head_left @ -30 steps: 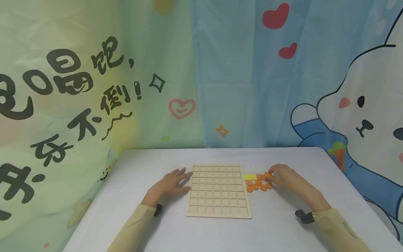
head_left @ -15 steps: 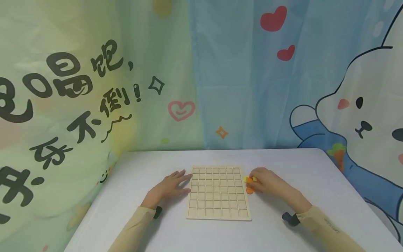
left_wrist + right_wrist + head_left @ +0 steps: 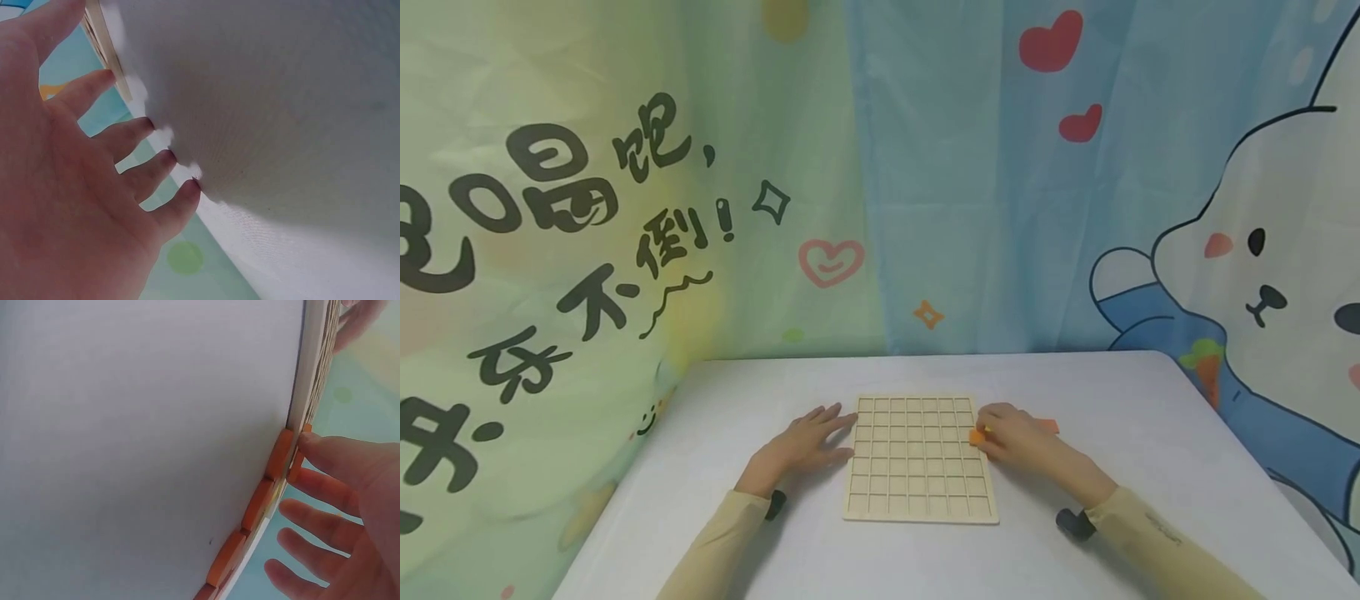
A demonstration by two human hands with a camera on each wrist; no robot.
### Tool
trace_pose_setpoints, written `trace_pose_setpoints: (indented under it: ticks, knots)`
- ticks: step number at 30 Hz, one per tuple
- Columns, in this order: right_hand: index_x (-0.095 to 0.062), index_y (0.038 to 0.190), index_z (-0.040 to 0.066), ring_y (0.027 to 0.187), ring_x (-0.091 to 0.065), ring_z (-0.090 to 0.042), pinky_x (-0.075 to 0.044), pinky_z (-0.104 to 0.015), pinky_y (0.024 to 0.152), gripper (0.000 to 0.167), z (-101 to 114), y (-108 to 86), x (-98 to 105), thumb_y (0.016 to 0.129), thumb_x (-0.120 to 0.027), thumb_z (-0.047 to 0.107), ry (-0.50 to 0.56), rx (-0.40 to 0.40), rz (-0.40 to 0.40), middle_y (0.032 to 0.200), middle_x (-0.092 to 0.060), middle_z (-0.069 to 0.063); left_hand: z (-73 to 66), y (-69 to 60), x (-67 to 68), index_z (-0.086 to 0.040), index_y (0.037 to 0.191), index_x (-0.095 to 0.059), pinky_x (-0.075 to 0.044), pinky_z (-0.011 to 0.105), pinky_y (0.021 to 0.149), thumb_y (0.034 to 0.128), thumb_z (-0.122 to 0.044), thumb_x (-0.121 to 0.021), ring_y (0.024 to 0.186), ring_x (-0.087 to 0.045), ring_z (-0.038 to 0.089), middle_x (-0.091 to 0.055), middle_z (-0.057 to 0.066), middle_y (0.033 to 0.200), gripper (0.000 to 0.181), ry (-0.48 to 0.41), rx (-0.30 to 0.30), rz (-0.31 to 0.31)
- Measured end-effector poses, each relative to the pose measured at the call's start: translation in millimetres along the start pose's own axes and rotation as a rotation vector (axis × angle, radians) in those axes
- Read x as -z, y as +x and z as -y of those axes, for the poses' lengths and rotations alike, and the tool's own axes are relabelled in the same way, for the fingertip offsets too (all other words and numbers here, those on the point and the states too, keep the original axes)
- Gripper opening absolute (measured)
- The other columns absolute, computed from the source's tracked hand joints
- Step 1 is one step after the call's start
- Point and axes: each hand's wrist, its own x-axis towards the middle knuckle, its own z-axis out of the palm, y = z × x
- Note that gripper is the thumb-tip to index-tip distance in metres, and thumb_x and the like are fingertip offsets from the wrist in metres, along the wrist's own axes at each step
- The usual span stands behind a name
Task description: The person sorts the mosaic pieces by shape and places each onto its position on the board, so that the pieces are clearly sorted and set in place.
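Note:
A pale wooden board with a square grid (image 3: 917,467) lies on the white table. My left hand (image 3: 808,440) has its fingers spread, with fingertips at the board's left edge; in the left wrist view that hand (image 3: 81,162) reaches the board's rim (image 3: 109,50). Over the board's right edge, my right hand (image 3: 1018,437) pinches a small flat orange piece (image 3: 976,438). In the right wrist view, thumb and forefinger hold this orange piece (image 3: 296,466) against the rim, the other fingers loosely bent. Its exact outline is hard to make out.
Several thick orange discs (image 3: 226,559) lie in a row beside the board's right edge, mostly hidden under my right hand in the head view. An orange strip (image 3: 1048,426) shows behind that hand. A printed curtain (image 3: 940,208) hangs behind the table.
My right hand has moved left from the far end of the loose pieces to the board's right edge, and now pinches an orange piece. The left hand has stayed put.

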Motion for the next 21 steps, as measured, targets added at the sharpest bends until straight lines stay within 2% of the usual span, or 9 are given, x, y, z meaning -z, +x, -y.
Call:
trace_pose_setpoints:
  ticks: [8,11,18,21]
  knots:
    - [-0.068,0.097,0.011,0.117,-0.060,-0.032,-0.052,-0.051,0.099,0.014,3.8,2.7,-0.9,0.092,-0.073,0.023,0.006,-0.033,0.027,0.119,-0.065,-0.012,-1.4,-0.3,1.0,-0.031,0.154,-0.041,-0.024,0.062,0.122,0.0970,-0.056,-0.057,0.153,-0.023,0.039,-0.029,0.009,0.166,0.065,0.004,0.020,0.013]
    - [-0.068,0.096,0.011,0.115,-0.061,-0.031,-0.053,-0.049,0.097,0.014,5.4,4.4,-1.6,0.092,-0.073,0.024,0.006,-0.020,0.021,0.118,-0.065,-0.012,-1.3,-0.5,1.1,-0.030,0.154,-0.041,-0.024,0.063,0.121,0.0970,-0.055,-0.058,0.153,-0.024,0.040,-0.030,0.010,0.165,0.064,0.004,0.017,0.011]
    - [-0.067,0.095,0.012,0.102,-0.061,-0.025,-0.054,-0.043,0.084,0.013,4.2,8.3,-5.6,0.091,-0.074,0.022,-0.002,0.013,-0.010,0.111,-0.065,-0.008,-0.5,-0.9,0.4,-0.029,0.155,-0.041,-0.025,0.063,0.121,0.0972,-0.055,-0.057,0.153,-0.025,0.040,-0.030,0.010,0.165,0.065,0.009,0.008,0.002]
    - [-0.067,0.094,0.012,0.105,-0.061,-0.026,-0.054,-0.043,0.085,0.014,3.1,9.2,-6.6,0.091,-0.075,0.023,-0.004,0.013,-0.016,0.113,-0.065,-0.009,-1.1,-1.1,0.4,-0.029,0.154,-0.041,-0.025,0.063,0.121,0.0971,-0.055,-0.057,0.153,-0.025,0.040,-0.030,0.010,0.165,0.065,0.008,0.007,-0.002]
